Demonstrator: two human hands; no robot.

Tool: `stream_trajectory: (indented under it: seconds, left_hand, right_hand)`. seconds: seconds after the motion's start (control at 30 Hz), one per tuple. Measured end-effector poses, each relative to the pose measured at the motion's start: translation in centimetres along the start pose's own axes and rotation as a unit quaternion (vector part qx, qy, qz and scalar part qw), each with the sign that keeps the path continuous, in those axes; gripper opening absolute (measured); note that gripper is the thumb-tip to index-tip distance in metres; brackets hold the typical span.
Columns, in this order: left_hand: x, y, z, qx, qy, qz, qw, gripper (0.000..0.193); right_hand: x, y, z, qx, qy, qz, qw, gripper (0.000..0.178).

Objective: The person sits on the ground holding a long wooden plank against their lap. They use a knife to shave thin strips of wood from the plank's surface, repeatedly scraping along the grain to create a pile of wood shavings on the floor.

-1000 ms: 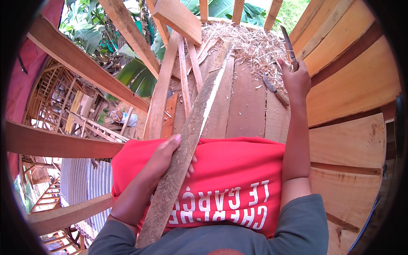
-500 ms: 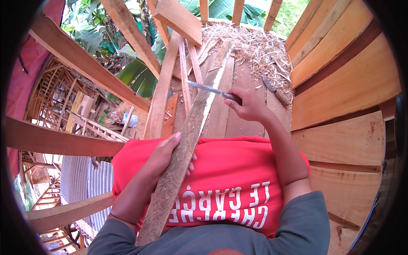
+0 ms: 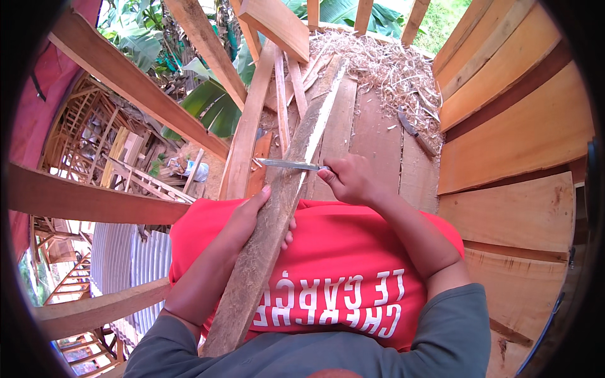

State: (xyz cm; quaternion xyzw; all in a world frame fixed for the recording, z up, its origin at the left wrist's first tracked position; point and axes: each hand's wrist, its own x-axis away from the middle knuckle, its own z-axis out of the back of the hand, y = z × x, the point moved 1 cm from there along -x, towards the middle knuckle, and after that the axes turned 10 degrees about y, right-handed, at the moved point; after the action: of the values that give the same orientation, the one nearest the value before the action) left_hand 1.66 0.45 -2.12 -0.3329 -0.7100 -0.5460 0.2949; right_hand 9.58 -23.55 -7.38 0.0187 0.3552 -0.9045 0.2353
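The right hand (image 3: pixel 353 181) grips the knife (image 3: pixel 300 166), blade (image 3: pixel 283 164) across the rough plank (image 3: pixel 272 220), while the left hand (image 3: pixel 249 220) clasps that plank (slanting over red fabric (image 3: pixel 359 236)) nearer the body, where a grain-deflected blade could cut it.

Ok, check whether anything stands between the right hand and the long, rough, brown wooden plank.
Only the narrow grey metal blade held in the right hand and crossing the brown wooden plank. Nothing else visible stands between; whether blade and plank touch is unclear.
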Motion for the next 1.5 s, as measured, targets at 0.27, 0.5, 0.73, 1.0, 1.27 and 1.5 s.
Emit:
stream_trajectory:
  seconds: [0.27, 0.5, 0.73, 1.0, 1.27, 1.5]
  left_hand:
    - [0.4, 0.2, -0.1, 0.027, -0.001, -0.005, 1.000, 0.055]
    - [0.4, 0.1, -0.4, 0.010, 0.012, -0.008, 1.000, 0.055]
    - [0.0, -0.2, -0.4, 0.009, 0.000, -0.020, 1.000, 0.053]
    - [0.5, 0.1, -0.5, 0.026, -0.002, 0.002, 1.000, 0.054]
    - [0.3, 0.2, -0.4, 0.027, 0.004, -0.002, 1.000, 0.053]
    - [0.6, 0.5, 0.0, 0.051, -0.006, 0.001, 0.999, 0.055]
  right_hand:
    - [-0.1, -0.3, 0.2, 0.003, -0.002, -0.021, 1.000, 0.039]
    - [-0.6, -0.7, 0.7, 0.025, 0.012, -0.010, 1.000, 0.042]
    - [0.2, -0.8, -1.1, 0.020, 0.045, -0.021, 0.999, 0.041]
    - [-0.3, -0.7, -0.8, 0.030, 0.098, 0.033, 0.994, 0.037]
    - [0.1, -1.7, -1.1, 0.029, 0.049, 0.018, 0.998, 0.033]
    - [0.3, -1.8, -1.4, 0.018, 0.082, 0.074, 0.994, 0.033]
